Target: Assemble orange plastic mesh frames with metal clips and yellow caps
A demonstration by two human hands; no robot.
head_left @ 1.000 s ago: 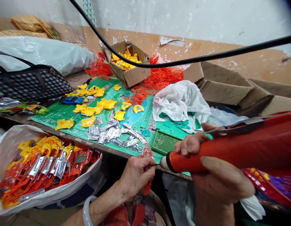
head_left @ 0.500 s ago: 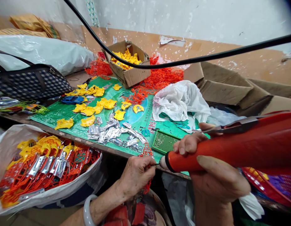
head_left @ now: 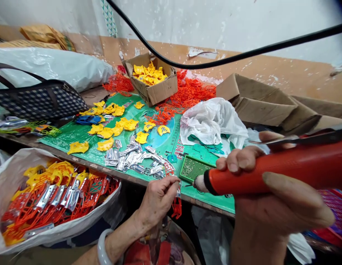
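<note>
My left hand (head_left: 160,197), a pale bangle at its wrist, is closed at the table's front edge. It pinches a red plastic frame (head_left: 177,207) that hangs below the fingers, partly hidden by them. My right hand (head_left: 273,209) wraps round a red electric screwdriver (head_left: 243,181) with a metal strip along its top. The screwdriver points left, and its thin bit ends a little right of my left fingertips, apart from the frame. Behind the bit lies a green perforated tray (head_left: 194,166) with small bits on it, probably screws. Silver plastic parts (head_left: 132,156) are heaped left of the tray.
Yellow shells (head_left: 126,123) lie scattered on the green mat. A cardboard box (head_left: 162,92) holds more of them, with red frames (head_left: 191,90) beside it. A white bag (head_left: 213,121) sits behind the tray. A sack (head_left: 85,224) of assembled pieces stands front left. A black cable (head_left: 198,66) hangs across.
My right hand has drawn the screwdriver back to the right, and its bit has come away from my left fingers. My left hand keeps its pinch; more of the red frame shows.
</note>
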